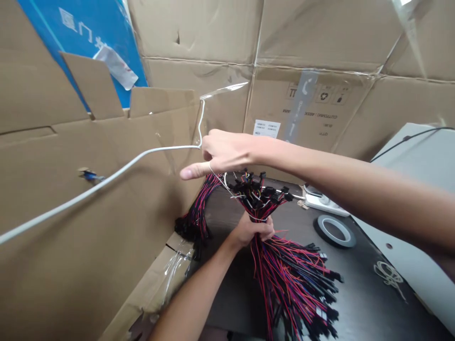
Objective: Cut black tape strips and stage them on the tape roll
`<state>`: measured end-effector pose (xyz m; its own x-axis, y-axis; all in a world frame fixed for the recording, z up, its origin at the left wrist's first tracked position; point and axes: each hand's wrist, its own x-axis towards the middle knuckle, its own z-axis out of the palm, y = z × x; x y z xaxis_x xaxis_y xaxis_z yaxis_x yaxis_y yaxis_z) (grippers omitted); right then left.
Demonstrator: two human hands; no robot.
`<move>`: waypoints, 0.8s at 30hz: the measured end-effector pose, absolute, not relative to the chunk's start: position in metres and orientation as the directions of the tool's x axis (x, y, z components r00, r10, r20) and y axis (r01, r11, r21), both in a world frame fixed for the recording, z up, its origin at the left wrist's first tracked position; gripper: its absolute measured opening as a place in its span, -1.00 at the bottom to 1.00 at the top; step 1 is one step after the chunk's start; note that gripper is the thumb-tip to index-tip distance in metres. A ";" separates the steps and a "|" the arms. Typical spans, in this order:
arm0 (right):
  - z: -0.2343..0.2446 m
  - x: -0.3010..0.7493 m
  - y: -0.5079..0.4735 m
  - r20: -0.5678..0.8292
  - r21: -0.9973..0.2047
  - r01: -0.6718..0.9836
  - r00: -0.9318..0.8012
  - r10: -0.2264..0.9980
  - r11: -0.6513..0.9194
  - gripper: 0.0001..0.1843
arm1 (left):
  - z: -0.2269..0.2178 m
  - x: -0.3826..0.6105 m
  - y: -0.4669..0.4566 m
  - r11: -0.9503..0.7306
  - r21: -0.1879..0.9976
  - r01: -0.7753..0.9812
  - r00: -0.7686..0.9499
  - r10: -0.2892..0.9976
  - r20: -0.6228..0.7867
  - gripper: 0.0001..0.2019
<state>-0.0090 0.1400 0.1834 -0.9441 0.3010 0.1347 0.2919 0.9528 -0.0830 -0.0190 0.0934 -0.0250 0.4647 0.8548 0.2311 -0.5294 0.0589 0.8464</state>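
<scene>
Our wire bundle point(295, 274), red, black and blue, is over the dark tabletop point(366, 279), our left hand point(251, 229) closed round its neck below the black connectors point(269, 193). Thin white string point(222, 181) runs up to our right hand point(227, 149), fingers curled; we cannot tell whether it grips. Another wire bundle point(200, 206) lies left, a tape roll point(319, 234) right.

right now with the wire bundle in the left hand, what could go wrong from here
The thin white cord running from the right hand towards the wire bundle might slip or snap if pulled hard. It passes close to the black connectors above the left hand, so it could snag on them. The right hand is also right beside the white cable along the cardboard and may knock it.
</scene>
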 end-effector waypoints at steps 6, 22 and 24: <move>0.168 -0.038 0.131 0.019 0.057 0.268 -0.963 0.267 0.962 -0.32 | -0.024 -0.010 0.090 0.021 0.909 -0.416 0.437 0.881 0.179 -0.76; 0.060 0.114 0.240 -0.258 -0.966 0.175 -0.574 0.777 -0.191 -0.47 | -0.023 -0.027 0.083 -0.076 0.934 -0.350 0.578 0.767 0.279 -0.69; 0.051 0.129 0.236 -0.173 -0.974 -0.031 -0.534 0.828 -0.224 -0.46 | -0.025 -0.028 0.088 -0.029 0.890 -0.455 0.580 0.749 0.321 -0.72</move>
